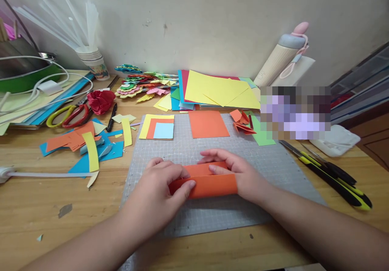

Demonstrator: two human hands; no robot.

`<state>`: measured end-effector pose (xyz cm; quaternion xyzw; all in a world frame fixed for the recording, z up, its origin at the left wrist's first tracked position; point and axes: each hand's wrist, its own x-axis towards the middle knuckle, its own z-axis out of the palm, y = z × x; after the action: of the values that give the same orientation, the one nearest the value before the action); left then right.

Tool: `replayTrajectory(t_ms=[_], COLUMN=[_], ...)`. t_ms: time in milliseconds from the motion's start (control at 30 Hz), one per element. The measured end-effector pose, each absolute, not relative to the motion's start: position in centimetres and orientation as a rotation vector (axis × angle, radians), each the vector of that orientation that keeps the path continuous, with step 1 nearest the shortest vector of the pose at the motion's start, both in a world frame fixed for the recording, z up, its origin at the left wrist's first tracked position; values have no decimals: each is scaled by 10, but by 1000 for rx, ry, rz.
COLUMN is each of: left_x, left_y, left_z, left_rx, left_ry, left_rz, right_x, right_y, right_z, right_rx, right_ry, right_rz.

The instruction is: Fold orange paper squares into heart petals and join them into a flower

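Head view: left hand (164,188) and right hand (243,175) grip a bent orange sheet (214,186) at its nine and three o'clock, six o'clock from an orange square (209,124); uneven pressure could skew the fold.

The paper (214,186) I hold is plain orange, over a grey mat (152,222) patterned with a pale grid. Far left on it I see squares (164,131) layered yellow, orange and pale blue; at right, a black-and-yellow cutter (334,180); beneath, a tan, wood-grained tabletop (227,248).
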<state>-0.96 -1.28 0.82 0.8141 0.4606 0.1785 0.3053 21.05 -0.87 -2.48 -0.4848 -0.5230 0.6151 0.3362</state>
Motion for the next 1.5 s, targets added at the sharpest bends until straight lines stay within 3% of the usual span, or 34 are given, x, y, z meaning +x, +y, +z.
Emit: replayTrajectory(t_ms=[167, 267, 433, 900, 1233, 1500], left_x=[-8, -6, -3, 4, 5, 4], left_y=[-12, -12, -7, -20, -18, -18], left_z=[3, -1, -8, -4, -7, -10], left_rx=[2163, 2149, 2138, 2073, 2064, 2110], left_ry=[1226, 1233, 1254, 1279, 1285, 1298], left_rz=[388, 376, 420, 526, 443, 449], right_x=[213, 211, 206, 201, 201, 203], right_y=[-16, -30, -48, -53, -51, -59], right_z=[-9, 3, 3, 4, 0, -6], right_rx=[-1208, -956, -980, -1009, -1419, -1060], right_ry=[-1825, -2065, -2229, -2523, -2536, -2598], right_rz=[599, 269, 423, -60, -147, -92])
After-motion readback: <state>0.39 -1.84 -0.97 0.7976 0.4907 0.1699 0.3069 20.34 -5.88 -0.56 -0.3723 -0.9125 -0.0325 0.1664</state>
